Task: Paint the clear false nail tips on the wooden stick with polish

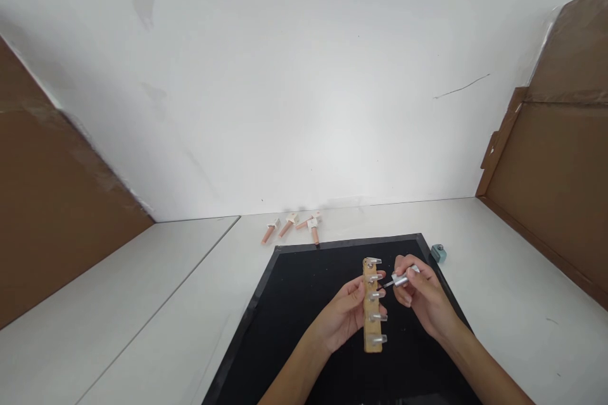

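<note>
My left hand [342, 315] grips a narrow wooden strip [368, 329] from its left side, with fingertips showing past its right edge. Several clear false nail tips [378, 339] are fixed along the strip, pointing right. In my right hand [422, 288] is a nail polish brush with a silver cap handle [405, 275], pinched between thumb and fingers. Its dark stem points left at the strip, close to the second and third tips. Whether the bristles touch a tip, I cannot tell.
A small teal bottle [439, 254] stands right of the black mat [294, 304]. Several pink sticks with white square blocks [288, 225] lie behind the mat on the white table [190, 304]. Brown cardboard panels [555, 171] flank both sides, and a white wall [304, 88] closes the back.
</note>
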### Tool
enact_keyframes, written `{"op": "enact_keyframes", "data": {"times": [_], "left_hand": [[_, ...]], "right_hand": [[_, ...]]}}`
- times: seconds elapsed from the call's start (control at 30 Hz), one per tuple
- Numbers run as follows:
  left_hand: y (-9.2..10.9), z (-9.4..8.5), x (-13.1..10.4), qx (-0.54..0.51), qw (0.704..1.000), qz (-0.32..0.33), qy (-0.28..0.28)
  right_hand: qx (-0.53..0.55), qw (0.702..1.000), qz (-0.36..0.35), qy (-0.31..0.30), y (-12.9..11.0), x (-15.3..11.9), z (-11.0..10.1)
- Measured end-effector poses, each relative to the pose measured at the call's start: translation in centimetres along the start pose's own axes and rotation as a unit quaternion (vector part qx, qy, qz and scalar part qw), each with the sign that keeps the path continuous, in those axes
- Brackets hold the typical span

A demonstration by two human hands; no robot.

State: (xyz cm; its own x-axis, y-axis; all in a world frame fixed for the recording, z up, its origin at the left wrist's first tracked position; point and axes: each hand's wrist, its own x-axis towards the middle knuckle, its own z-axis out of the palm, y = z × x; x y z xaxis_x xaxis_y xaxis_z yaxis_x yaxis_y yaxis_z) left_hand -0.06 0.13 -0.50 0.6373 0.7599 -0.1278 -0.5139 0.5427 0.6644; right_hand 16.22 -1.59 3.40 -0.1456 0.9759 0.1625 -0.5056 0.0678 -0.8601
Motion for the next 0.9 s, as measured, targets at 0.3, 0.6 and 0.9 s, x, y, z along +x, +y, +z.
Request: {"op": "enact_keyframes", "data": {"times": [0.3, 0.6, 0.9], "left_hand": [[0.34, 0.6, -0.02, 0.016, 1.0, -0.004, 0.014], [0.4, 0.28, -0.13, 0.01, 1.0, -0.004, 0.008], [0.28, -0.17, -0.09, -0.007, 1.0, 0.006, 0.01]], "right_hand": [[-0.027, 0.999, -0.013, -0.027, -0.18, -0.04, 0.39], [-0.037, 0.999, -0.014, -0.025, -0.44, -0.07, 0.51], [-0.035, 0.999, -0.016, -0.026, -0.38, -0.11, 0.5]]}}
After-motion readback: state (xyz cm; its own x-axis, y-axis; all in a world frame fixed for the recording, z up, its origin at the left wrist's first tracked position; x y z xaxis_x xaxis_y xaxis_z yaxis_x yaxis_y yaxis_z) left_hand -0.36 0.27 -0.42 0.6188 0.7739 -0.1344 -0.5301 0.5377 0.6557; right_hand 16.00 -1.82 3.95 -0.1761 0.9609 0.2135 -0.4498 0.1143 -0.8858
